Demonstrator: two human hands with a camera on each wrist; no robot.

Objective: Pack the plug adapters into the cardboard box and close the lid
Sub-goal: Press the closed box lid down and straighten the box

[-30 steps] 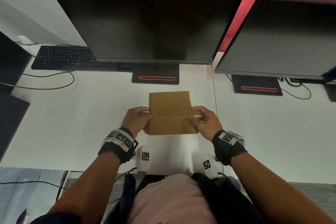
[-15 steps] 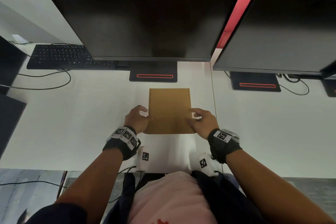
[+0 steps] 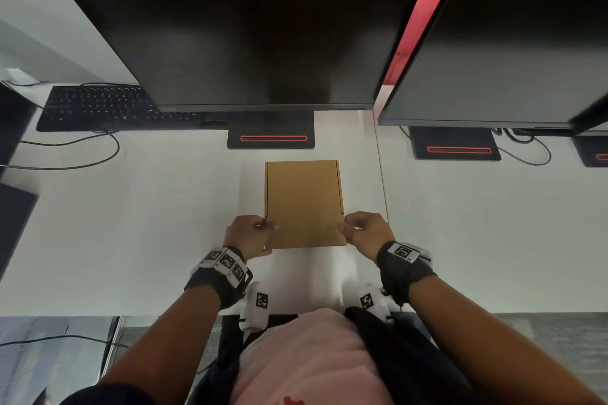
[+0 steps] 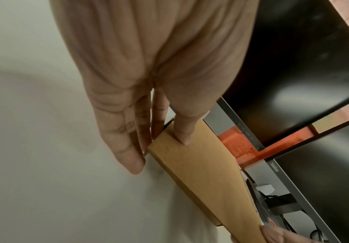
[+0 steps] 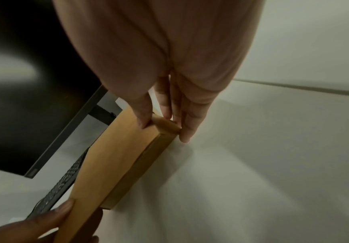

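A flat brown cardboard box lies on the white desk with its lid down. No plug adapters show in any view. My left hand pinches the box's left edge near the front corner. In the left wrist view the thumb lies on the lid of the box and the fingers lie against its side. My right hand holds the right edge the same way. The right wrist view shows its thumb on top of the box and its fingers by the corner.
A large dark monitor on a black base stands just behind the box, with a second monitor to the right. A black keyboard and cables lie at the back left. A desk seam runs right of the box.
The box lid, raised at a fold a second ago, now lies flat. Both hands have slid back toward the near corners of the box.
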